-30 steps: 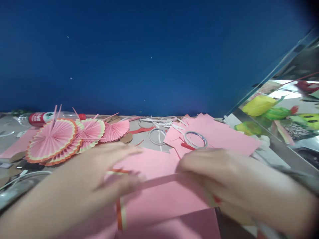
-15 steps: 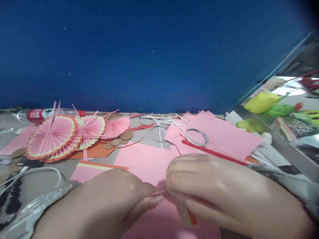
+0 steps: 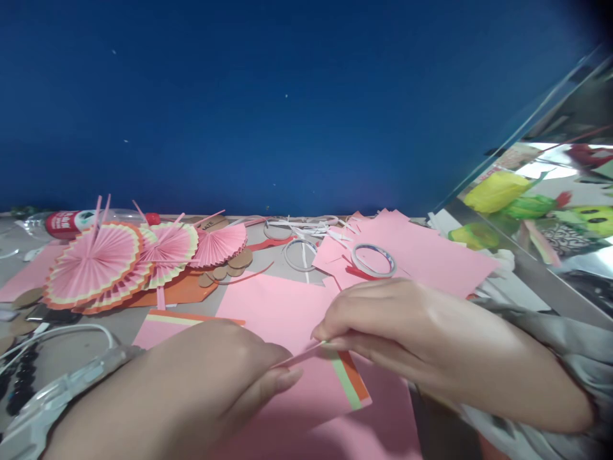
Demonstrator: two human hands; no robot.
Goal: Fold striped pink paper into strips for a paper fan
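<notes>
A pink paper sheet (image 3: pixel 322 387) with an orange and pale green striped edge is held between my two hands, its upper edge raised in a narrow fold. My left hand (image 3: pixel 205 374) pinches that fold between thumb and forefinger. On the other side, my right hand (image 3: pixel 402 326) is closed on the same fold near the striped edge, with thumb and fingers pressed together. Below the held sheet lie larger pink sheets (image 3: pixel 272 300). Left of it, another pink piece (image 3: pixel 156 329) with an orange and cream edge is partly covered by my left hand.
Pleated pink paper fans (image 3: pixel 93 265) lie at the left, near a plastic bottle (image 3: pixel 67 223) and brown discs (image 3: pixel 241 259). Tape rolls (image 3: pixel 395 263) and white strips (image 3: pixel 311 225) sit farther back. A blue panel (image 3: pixel 287 115) rises behind; a clear-walled container (image 3: pixel 541 255) stands right.
My right hand has lifted slightly and turned, and more of the sheet's orange and green edge shows. A longer stretch of fold is visible between my hands. The whole view has shifted slightly.
</notes>
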